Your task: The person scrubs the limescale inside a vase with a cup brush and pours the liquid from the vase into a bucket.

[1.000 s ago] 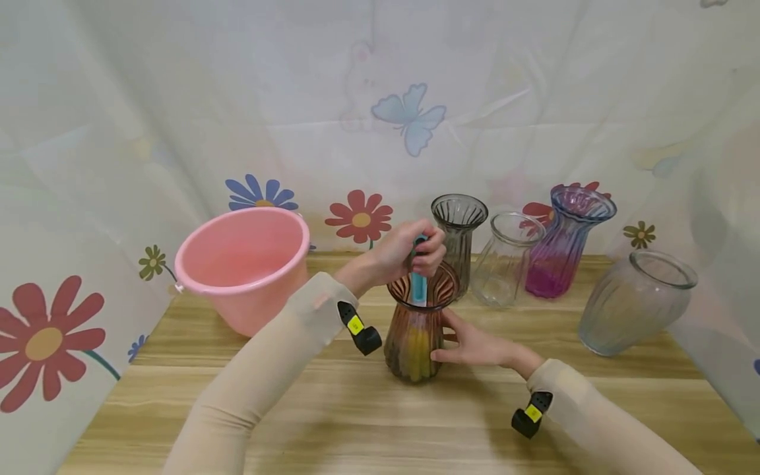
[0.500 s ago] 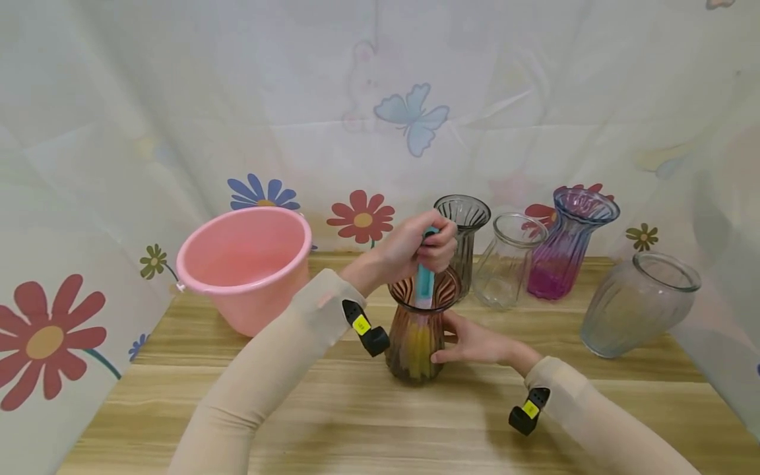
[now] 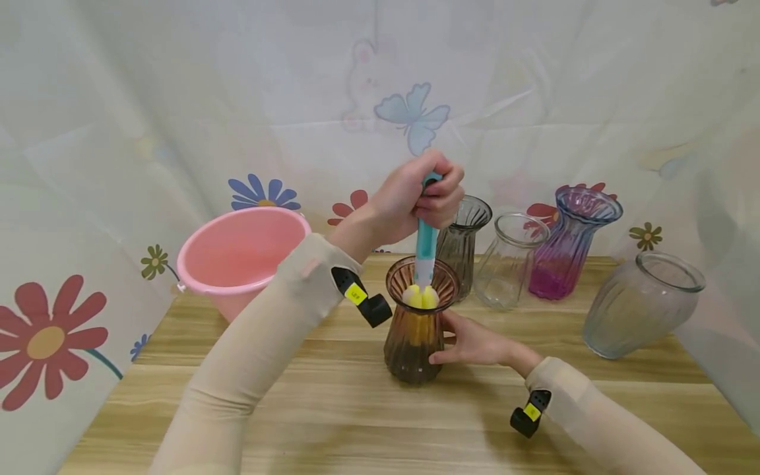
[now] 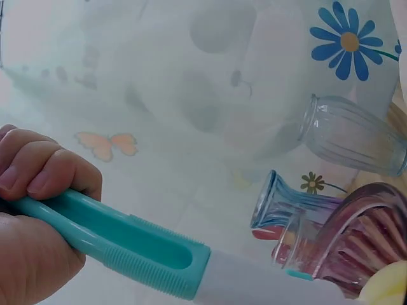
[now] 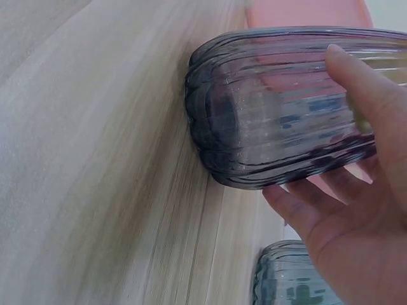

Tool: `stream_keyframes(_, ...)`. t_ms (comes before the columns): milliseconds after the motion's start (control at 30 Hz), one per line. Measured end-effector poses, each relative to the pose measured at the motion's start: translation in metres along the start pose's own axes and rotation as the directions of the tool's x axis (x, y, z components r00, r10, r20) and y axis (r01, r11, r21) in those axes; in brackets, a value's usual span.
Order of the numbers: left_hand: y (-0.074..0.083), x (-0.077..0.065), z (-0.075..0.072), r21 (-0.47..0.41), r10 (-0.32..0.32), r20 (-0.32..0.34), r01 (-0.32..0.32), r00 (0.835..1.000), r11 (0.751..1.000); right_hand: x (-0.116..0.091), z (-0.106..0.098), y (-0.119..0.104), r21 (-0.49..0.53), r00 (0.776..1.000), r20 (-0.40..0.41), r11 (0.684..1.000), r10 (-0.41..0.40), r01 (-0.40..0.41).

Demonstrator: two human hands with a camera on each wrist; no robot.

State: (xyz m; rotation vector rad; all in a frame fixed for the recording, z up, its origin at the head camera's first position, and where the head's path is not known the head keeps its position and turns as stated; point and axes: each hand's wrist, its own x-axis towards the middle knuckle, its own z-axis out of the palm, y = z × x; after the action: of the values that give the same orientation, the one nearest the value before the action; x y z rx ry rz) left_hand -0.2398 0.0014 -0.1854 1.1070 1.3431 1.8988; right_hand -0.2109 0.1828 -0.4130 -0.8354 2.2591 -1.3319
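Note:
My left hand (image 3: 424, 191) grips the teal handle of a bottle brush (image 3: 426, 241) above a ribbed brown glass vase (image 3: 410, 359). The brush's yellow sponge head (image 3: 421, 297) sits in the flared mouth of the vase, partly inside. In the left wrist view the teal grip (image 4: 152, 248) leads down a white shaft toward the vase rim (image 4: 362, 210). Low on the vase's right side, my right hand (image 3: 472, 340) holds it upright on the table, thumb in front and fingers behind. The right wrist view shows the thumb and fingers around the ribbed glass (image 5: 273, 114).
A pink bucket (image 3: 243, 290) stands at the left on the wooden table (image 3: 332, 409). Behind and to the right are a grey vase (image 3: 456, 254), a clear jar (image 3: 501, 270), a blue-purple vase (image 3: 561, 251) and a tilted-looking frosted jar (image 3: 635, 310). A printed curtain (image 3: 285, 99) hangs behind.
My left hand has risen with the brush, drawing the sponge head from deep in the brown vase up to its mouth. My right hand stays on the vase.

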Motion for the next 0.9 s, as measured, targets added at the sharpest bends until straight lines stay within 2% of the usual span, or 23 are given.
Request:
stream_keyframes(133,-0.011,-0.003,-0.003,-0.028,0.014,-0.023,-0.015,1.000,0.999,0.000,0.001,-0.002,-0.021,1.000,-0.007,1.000,0.016,-0.016)
stream_keyframes(300,-0.037,-0.006,-0.009,-0.055,-0.007,-0.005,0.007,1.000,0.998,-0.001,0.002,-0.002,-0.027,1.000,-0.018,1.000,0.014,-0.014)
stream_keyframes(400,-0.054,-0.010,-0.013,-0.058,-0.036,-0.004,0.036,0.999,0.998,-0.002,0.002,-0.003,-0.027,0.999,-0.028,1.000,0.016,-0.016)
stream_keyframes(567,-0.079,-0.016,-0.021,-0.016,-0.097,0.038,0.097,0.995,0.995,-0.003,0.004,-0.005,-0.057,0.999,-0.044,0.998,0.023,-0.025)
stream_keyframes(667,-0.084,-0.017,-0.025,-0.001,-0.108,0.056,0.109,0.993,0.994,-0.004,0.003,-0.006,-0.073,1.000,-0.026,0.997,0.010,-0.012)
stream_keyframes(833,-0.084,-0.018,-0.028,0.015,-0.114,0.061,0.114,0.992,0.993,-0.003,-0.003,-0.006,-0.063,0.998,0.069,0.998,-0.007,0.012)
stream_keyframes(900,-0.083,-0.018,-0.028,0.020,-0.111,0.056,0.110,0.992,0.994,-0.002,-0.007,-0.007,-0.081,0.996,0.093,0.997,0.010,-0.002)
